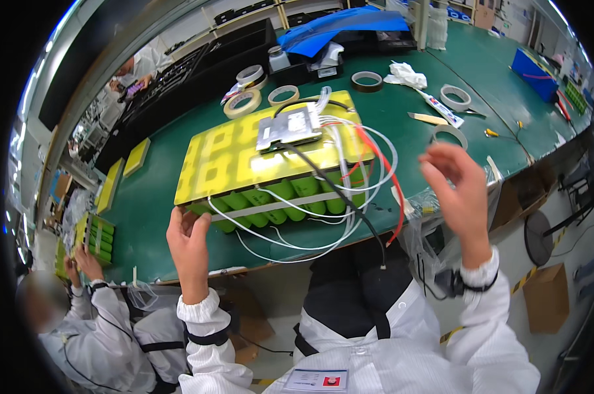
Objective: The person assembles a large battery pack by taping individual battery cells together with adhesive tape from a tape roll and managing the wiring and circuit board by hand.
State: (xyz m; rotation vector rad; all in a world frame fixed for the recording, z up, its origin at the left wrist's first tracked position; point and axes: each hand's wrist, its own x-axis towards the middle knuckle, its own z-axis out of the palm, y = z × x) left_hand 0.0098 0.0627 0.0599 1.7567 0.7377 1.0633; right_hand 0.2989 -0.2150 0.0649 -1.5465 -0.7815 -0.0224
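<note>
A large battery pack (pixel 202 161) lies in front of me, with green cylindrical cells and a yellow top sheet. On its top sits a grey circuit board module (pixel 289 129). White wires (pixel 290 253), a black cable (pixel 349 205) and a red cable (pixel 394 177) run off it and hang toward the table's front edge. My left hand (pixel 190 246) grips the pack's near left corner between thumb and fingers. To the right of the pack, my right hand (pixel 460 187) is raised, its fingers bent and apart, with nothing visible in them. A grey tape roll (pixel 449 134) lies just beyond it.
Several tape rolls (pixel 242 103) stand behind the pack on the green table (pixel 152 197). A white tube (pixel 441 108), a knife (pixel 428 119) and crumpled tissue (pixel 407 75) lie at the right. Black bins (pixel 225 59) line the back. A co-worker's hands (pixel 87 262) hold a smaller pack at left.
</note>
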